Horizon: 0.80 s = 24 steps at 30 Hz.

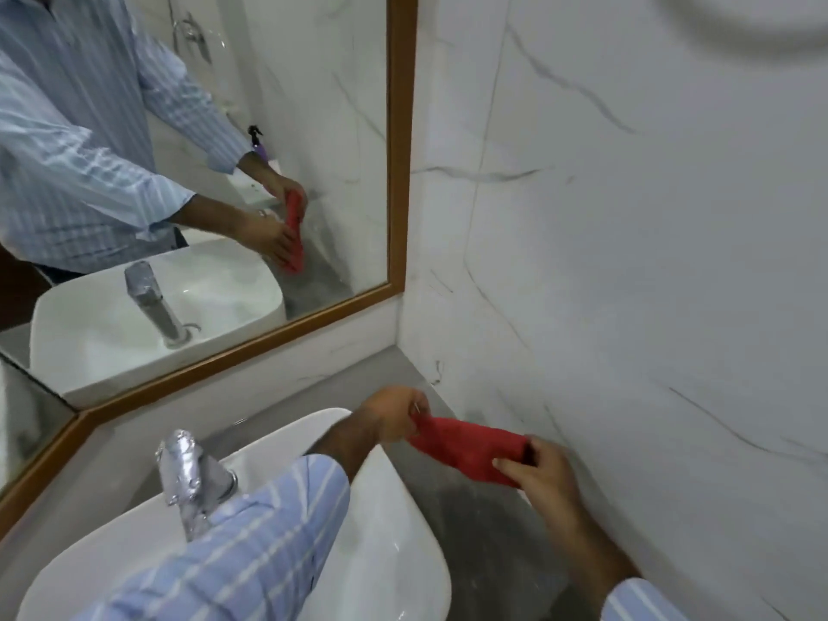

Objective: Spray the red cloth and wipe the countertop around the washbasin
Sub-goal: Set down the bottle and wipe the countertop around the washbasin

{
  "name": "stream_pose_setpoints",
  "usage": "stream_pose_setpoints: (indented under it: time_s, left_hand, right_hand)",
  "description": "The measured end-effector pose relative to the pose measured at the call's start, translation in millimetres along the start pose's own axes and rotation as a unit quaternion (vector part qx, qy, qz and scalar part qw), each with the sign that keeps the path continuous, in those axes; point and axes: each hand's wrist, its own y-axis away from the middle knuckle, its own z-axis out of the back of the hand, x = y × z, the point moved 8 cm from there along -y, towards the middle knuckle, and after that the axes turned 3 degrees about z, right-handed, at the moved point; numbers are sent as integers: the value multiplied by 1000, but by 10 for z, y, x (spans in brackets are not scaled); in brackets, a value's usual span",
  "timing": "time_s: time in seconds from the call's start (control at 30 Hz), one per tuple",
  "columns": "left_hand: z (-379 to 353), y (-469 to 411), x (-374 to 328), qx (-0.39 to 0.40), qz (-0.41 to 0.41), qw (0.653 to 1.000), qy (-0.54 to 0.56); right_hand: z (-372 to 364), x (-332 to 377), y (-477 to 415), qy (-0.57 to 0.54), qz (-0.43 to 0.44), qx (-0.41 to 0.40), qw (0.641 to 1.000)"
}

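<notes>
The red cloth (466, 448) is stretched between both hands above the grey countertop (475, 522), to the right of the white washbasin (394, 544). My left hand (392, 412) reaches across the basin and grips the cloth's far end. My right hand (540, 468) grips the near end, close to the marble wall. A spray bottle (256, 138) with a black nozzle shows only as a reflection in the mirror.
A chrome tap (190, 477) stands at the basin's back left. A wood-framed mirror (398, 172) runs along the back wall. The marble wall (627, 262) bounds the narrow counter strip on the right.
</notes>
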Motion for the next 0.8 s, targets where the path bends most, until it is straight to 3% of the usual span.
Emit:
stream_pose_setpoints:
  time_s: [0.1, 0.2, 0.4, 0.47, 0.57, 0.6, 0.67, 0.73, 0.8]
  left_hand:
    - [125, -279, 217, -66, 23, 997, -42]
    - [87, -443, 450, -111, 38, 987, -110]
    - [-235, -687, 792, -50, 68, 980, -180]
    - [-250, -713, 830, -27, 94, 977, -191]
    - [-278, -641, 1042, 1, 141, 969, -201]
    - [-261, -596, 1129, -17, 148, 971, -188]
    - [-203, -407, 1356, -126, 160, 971, -121]
    - [-173, -124, 1587, -241, 185, 950, -75]
    - [-196, 79, 1738, -295, 205, 930, -82]
  right_hand:
    - [-359, 137, -286, 114, 117, 0, 987]
    - [-829, 63, -464, 240, 221, 38, 945]
    - [-1671, -617, -455, 386, 346, 137, 844]
    - [-1792, -788, -401, 410, 353, 158, 826]
    - [-1852, -1111, -284, 434, 346, 251, 793]
    - [-1810, -1118, -252, 433, 369, 260, 780]
    - [-1777, -1049, -228, 414, 398, 281, 769]
    - [-1856, -940, -302, 400, 407, 269, 776]
    - [-2086, -841, -443, 390, 386, 256, 796]
